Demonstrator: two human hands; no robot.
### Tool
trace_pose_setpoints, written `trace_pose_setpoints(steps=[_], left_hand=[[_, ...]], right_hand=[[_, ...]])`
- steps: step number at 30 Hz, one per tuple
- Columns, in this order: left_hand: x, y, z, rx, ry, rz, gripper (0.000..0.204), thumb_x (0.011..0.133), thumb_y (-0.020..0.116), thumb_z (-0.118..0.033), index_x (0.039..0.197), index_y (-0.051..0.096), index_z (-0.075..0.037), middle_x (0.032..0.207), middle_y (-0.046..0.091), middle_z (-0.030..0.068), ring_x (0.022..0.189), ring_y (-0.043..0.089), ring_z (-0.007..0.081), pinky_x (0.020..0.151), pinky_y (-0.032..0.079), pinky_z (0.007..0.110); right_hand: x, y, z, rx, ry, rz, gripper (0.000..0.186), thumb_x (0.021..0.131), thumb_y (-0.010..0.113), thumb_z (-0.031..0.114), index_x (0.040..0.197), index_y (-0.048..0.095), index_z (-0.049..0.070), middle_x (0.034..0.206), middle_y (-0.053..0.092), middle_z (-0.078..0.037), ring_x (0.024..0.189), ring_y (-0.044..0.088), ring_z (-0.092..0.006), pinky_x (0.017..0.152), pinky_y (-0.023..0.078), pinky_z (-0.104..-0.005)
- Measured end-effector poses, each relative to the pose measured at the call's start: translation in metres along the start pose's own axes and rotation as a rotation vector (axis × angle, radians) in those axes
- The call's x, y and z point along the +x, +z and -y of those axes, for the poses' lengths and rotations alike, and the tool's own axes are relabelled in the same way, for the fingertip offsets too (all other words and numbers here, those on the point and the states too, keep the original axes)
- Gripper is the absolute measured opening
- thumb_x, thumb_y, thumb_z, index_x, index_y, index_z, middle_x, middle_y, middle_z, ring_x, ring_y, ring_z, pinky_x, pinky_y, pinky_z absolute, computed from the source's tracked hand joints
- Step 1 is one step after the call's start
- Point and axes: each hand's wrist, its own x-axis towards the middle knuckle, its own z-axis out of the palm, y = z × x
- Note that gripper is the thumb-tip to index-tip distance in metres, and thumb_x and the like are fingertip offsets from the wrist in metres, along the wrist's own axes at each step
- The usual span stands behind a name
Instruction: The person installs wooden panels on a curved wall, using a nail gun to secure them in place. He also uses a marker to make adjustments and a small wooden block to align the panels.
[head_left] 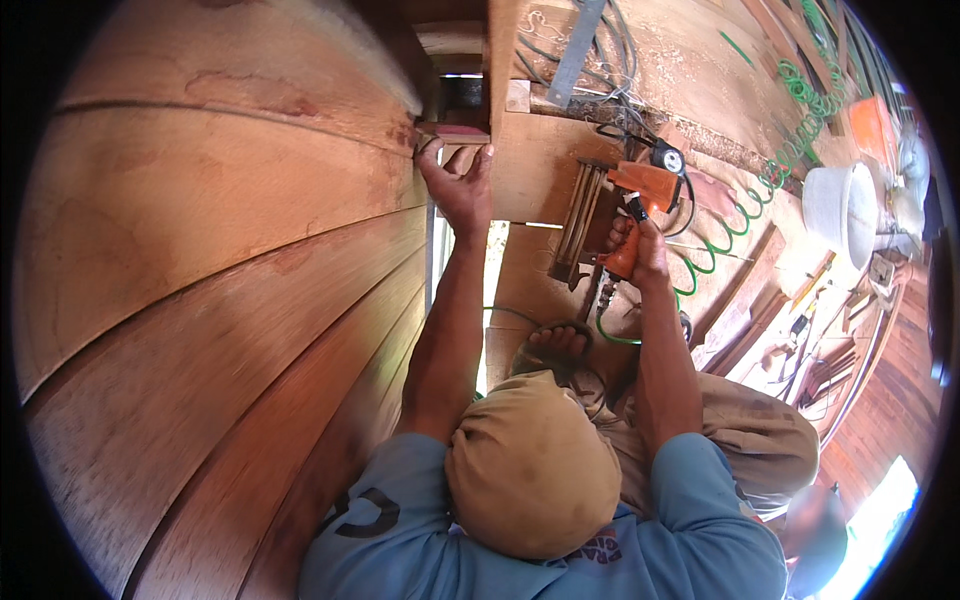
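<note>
Left hand on plank edge, right hand on nailer.
Left hand [457, 185] fingers curl around the reddish wooden plank wall [230, 260] edge; right hand [640, 250] clenches the orange pneumatic nail gun [635, 195] grip, green coiled air hose [740, 215] trailing.

Both arms stretched forward, one hand pressing, one gripping

The left hand [458, 185] is raised at the end of a straight bare forearm, fingers [470, 160] curled over and pressing flat; the right hand [640, 250] reaches out alongside it, wrist level, fingers closed tight in a fist-like grip
</note>
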Motion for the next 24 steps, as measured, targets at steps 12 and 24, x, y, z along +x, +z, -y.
trace_pose_setpoints(steps=[12, 24], left_hand=[[-0.003, 0.0, -0.009, -0.122, -0.111, 0.035, 0.061, 0.09, 0.076, -0.009, 0.132, 0.032, -0.007, 0.128, 0.046, 0.0154, 0.117, 0.053, 0.0261, 0.099, 0.051, 0.039], [-0.003, 0.004, -0.029, -0.4, -0.337, 0.029, 0.05, 0.099, 0.067, -0.018, 0.135, 0.034, -0.009, 0.14, 0.041, 0.0106, 0.13, 0.047, 0.025, 0.11, 0.045, 0.048]], right_hand=[[-0.001, 0.002, 0.0, -0.008, 0.026, -0.034, 0.023, 0.091, 0.046, 0.023, 0.095, 0.057, 0.004, 0.082, 0.06, -0.009, 0.069, 0.06, -0.0231, 0.062, 0.055, -0.0452], [-0.005, 0.012, 0.0, 0.016, -0.021, -0.133, 0.016, 0.091, 0.051, 0.016, 0.096, 0.058, 0.002, 0.081, 0.064, -0.01, 0.062, 0.063, -0.023, 0.053, 0.054, -0.0412]])
